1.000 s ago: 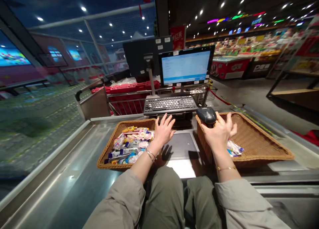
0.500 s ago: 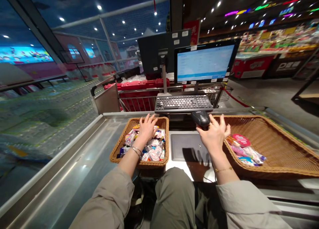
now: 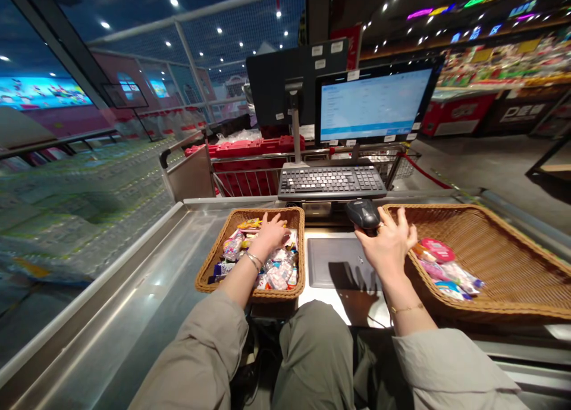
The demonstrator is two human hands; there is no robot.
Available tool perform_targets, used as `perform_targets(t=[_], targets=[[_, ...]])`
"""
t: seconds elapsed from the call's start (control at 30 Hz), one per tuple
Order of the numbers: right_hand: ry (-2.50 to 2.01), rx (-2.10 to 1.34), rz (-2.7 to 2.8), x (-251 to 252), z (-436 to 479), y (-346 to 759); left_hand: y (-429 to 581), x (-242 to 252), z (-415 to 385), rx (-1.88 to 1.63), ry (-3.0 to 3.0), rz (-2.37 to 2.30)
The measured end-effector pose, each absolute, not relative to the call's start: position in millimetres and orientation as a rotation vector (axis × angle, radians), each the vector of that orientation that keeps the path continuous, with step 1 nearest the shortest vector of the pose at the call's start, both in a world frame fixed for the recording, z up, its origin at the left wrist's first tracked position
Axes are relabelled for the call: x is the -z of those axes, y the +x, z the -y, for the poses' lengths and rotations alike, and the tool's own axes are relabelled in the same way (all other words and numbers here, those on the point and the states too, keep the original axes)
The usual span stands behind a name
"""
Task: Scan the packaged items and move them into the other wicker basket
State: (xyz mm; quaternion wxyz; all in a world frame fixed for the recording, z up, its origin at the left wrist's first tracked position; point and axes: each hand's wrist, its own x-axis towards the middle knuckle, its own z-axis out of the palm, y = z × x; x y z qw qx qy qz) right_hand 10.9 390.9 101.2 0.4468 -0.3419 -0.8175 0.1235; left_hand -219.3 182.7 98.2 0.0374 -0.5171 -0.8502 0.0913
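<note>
My left hand (image 3: 271,235) reaches into the smaller wicker basket (image 3: 204,272), fingers apart above the small wrapped snacks (image 3: 280,274) that fill it. Whether the fingertips touch a packet I cannot tell. A black handheld barcode scanner (image 3: 364,212) is gripped in my right hand (image 3: 387,243), its head tilted toward the keyboard. Beneath the scanner lies a dark flat scanner plate (image 3: 323,261), with the hand's shadow across it. The larger wicker basket (image 3: 513,252) stands just right of that hand. Several packets (image 3: 452,274) and a round red piece (image 3: 438,249) lie at its left end.
A keyboard (image 3: 332,181) sits behind the plate, below a lit monitor (image 3: 375,109). Another screen (image 3: 272,91) shows its back. The metal counter (image 3: 147,285) extends left, with a raised edge. Behind the counter stands a cart with red contents (image 3: 250,148).
My left hand has shifted slightly right within the smaller basket. The scanner stays in my right hand, nearly in place. The whole view has turned a little.
</note>
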Motion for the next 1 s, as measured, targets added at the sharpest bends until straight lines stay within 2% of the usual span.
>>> perform_targets(t=[0.23,0.6,1.0], targets=[[-0.836,-0.313,2.022,-100.2,-392.6,13.2,-215.9,-89.7,-190.9,-0.182,-1.595,2.605],[-0.846,-0.319,2.030,-102.1,-389.0,13.2,-223.1,-115.2,-177.8,0.223,-1.459,2.716],[-0.834,-0.325,2.020,-100.7,-388.4,13.2,-227.9,-114.6,-153.1,-0.033,-1.131,2.821]])
